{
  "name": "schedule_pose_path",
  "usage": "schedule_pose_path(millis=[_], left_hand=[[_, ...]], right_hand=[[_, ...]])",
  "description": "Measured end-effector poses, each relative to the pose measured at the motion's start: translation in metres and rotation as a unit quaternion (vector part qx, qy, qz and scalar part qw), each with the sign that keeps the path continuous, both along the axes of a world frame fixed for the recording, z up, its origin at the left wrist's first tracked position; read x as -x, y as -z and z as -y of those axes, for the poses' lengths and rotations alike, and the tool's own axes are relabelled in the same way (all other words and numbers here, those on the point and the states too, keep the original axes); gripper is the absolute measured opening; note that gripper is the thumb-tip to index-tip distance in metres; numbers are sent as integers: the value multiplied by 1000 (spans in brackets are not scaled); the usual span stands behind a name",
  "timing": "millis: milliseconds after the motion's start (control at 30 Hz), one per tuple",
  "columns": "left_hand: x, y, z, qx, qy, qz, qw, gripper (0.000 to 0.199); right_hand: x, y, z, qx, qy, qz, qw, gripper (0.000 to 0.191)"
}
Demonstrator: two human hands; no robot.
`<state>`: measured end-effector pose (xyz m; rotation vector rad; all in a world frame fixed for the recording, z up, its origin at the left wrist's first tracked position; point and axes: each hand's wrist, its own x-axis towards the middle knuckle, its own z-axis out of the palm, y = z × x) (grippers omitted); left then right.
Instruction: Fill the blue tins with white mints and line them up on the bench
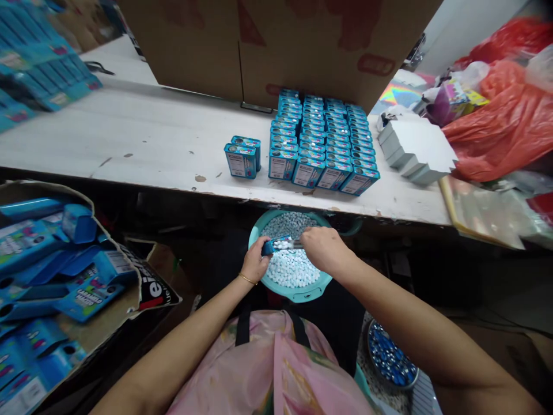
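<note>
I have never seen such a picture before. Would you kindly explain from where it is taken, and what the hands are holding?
There is no machine here: these are one person's bare hands, seen by a camera worn on the head, looking forward and down. The left hand holds a small blue box above a green basin of white pellets. The right hand grasps what looks like a scoop, at the box's open end. On the white table stand four rows of similar boxes, with two boxes apart to their left, and a large brown carton behind.
</note>
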<state>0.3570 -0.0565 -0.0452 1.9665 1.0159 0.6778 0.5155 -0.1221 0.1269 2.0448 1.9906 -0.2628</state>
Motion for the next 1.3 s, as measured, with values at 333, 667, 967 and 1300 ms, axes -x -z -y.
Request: schedule_pose_path(millis=[333, 667, 967, 1300], left_hand=[[21, -1, -6, 23, -17, 114, 993, 40], [46, 3, -12, 38, -98, 114, 988, 39], [49, -6, -22, 28, -139, 135, 981, 43], [10, 0, -5, 13, -38, 24, 999, 41]], right_hand=[[-66, 58, 37, 21, 152, -33, 988, 32], [14, 229, -4, -25, 304, -290, 907, 28], [-36, 207, 4, -101, 291, -460, 833, 31], [-54, 54, 22, -54, 95, -245, 963, 32]])
